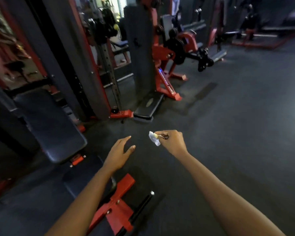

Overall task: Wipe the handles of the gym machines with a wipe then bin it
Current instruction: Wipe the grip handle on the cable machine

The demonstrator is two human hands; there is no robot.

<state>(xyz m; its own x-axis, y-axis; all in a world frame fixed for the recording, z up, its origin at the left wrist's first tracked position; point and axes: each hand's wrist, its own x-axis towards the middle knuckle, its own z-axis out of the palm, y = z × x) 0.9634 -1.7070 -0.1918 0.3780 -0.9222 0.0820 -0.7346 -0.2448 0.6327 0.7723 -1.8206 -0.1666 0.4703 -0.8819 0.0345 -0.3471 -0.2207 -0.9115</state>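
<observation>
Dark rubber floor point(237, 125) under red gym machines point(163, 65).

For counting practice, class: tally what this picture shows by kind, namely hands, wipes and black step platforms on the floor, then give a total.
Hands: 2 (left hand, right hand)
Wipes: 1 (wipe, pinched in the right hand)
Step platforms: 1 (step platform, on the floor)
Total: 4
</observation>
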